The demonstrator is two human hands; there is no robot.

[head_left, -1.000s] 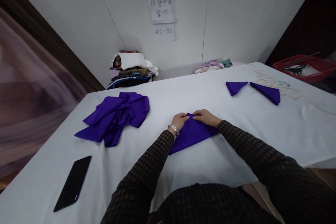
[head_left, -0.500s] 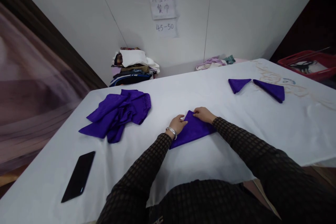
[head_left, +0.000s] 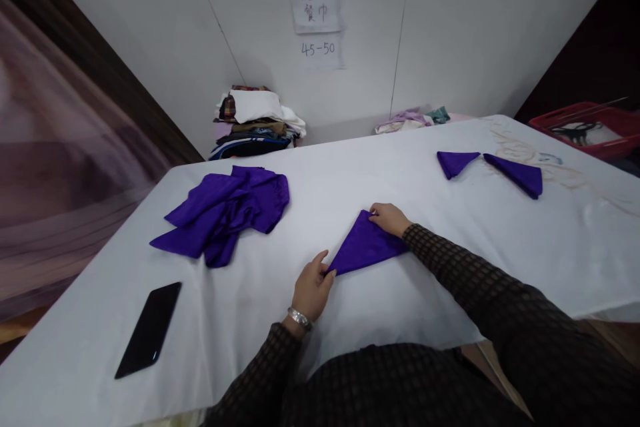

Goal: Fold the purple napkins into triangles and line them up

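Your cloth (head_left: 367, 247), purple and folded to a triangle, lies flat at the middle of the white table (head_left: 340, 187). Your left hand (head_left: 311, 290) is at its left, near corner, thumb and forefinger slightly parted about the tip; you cannot tell from here whether they grip it. A bracelet (head_left: 300, 318) is on that wrist. Your right hand (head_left: 391, 220) lies over the right side, its fingers drawn narrow and pinching the edge just beside the far corner.

To your left is a loose purple heap (head_left: 227, 210), with a phone (head_left: 150, 330) nearer you. Far right, two folded pieces, one left (head_left: 455, 163) and one right (head_left: 517, 175), lie almost tip to tip. Beyond the table's far edge you have stacked clothes (head_left: 257, 123).
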